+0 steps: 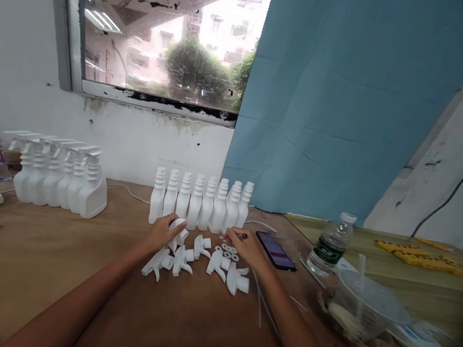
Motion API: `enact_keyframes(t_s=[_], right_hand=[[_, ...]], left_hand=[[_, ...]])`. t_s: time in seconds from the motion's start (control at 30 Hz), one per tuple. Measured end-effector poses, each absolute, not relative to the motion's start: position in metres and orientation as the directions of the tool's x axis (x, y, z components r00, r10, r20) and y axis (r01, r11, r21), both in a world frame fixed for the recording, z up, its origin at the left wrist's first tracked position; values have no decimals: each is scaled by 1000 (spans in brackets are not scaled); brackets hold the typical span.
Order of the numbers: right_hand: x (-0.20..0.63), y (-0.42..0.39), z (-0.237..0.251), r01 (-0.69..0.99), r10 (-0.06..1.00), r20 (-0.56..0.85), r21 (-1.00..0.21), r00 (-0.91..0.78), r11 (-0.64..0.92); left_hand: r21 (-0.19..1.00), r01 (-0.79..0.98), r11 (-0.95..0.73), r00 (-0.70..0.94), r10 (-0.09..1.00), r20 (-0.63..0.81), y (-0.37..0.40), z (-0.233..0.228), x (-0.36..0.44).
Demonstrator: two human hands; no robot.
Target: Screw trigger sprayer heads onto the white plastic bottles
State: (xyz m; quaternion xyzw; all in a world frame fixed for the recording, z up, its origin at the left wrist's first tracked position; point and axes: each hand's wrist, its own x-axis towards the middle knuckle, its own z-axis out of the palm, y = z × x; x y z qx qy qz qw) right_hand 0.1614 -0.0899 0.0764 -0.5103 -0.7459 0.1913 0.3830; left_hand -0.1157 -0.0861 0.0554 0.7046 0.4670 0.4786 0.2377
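A spray head (pixel 181 237) is held between thumb and fingers of the left hand (pixel 161 233). To its right, white rings (pixel 229 252) are spread nearest the right hand (pixel 246 248); whether one is pinched there cannot be told.

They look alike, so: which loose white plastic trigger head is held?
The white trigger head in the left hand; five others lie on the brown table.
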Motion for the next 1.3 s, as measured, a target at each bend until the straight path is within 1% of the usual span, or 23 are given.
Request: enact_keyframes(t_s=[0.2,0.37,0.47,0.53,0.6,0.7,0.77,0.83,0.93,1.0,1.2,1.3], right_hand=[[175,-70,57,650,940,325,-693,-105,312],[179,-62,52,652,938,342,-700,-52,292],[179,-62,52,664,932,359,-684,-53,302],[179,-63,53,673,927,369,-671,-60,311],[179,-66,55,682,923,379,-659,-66,318],[179,-68,57,691,920,386,-647,-65,321],[178,-69,59,696,920,388,-643,-62,319],[178,-70,60,700,920,388,-641,-58,315],[177,-71,62,702,921,388,-643,-48,307],[176,-72,63,700,920,389,-646,-43,305],[175,-74,65,685,915,400,-652,-52,325],[176,-73,64,654,915,401,-679,-49,333]], left_hand=[[608,603,-516,218,840,497,-85,45,-115],[497,645,-580,262,779,570,-85,43,-114],[458,660,-596,210,731,649,-79,44,-120],[450,686,-571,107,692,714,-72,47,-132],[463,723,-514,-48,631,775,-63,50,-153],[523,763,-380,-318,483,816,-53,52,-197],[587,761,-278,-478,372,796,-51,49,-228],[658,731,-181,-604,278,747,-52,43,-254],[746,663,-59,-727,187,661,-57,33,-280],[786,619,2,-775,165,610,-58,28,-289],[853,510,114,-853,196,484,-49,20,-295],[883,449,139,-887,194,420,-45,20,-299]])
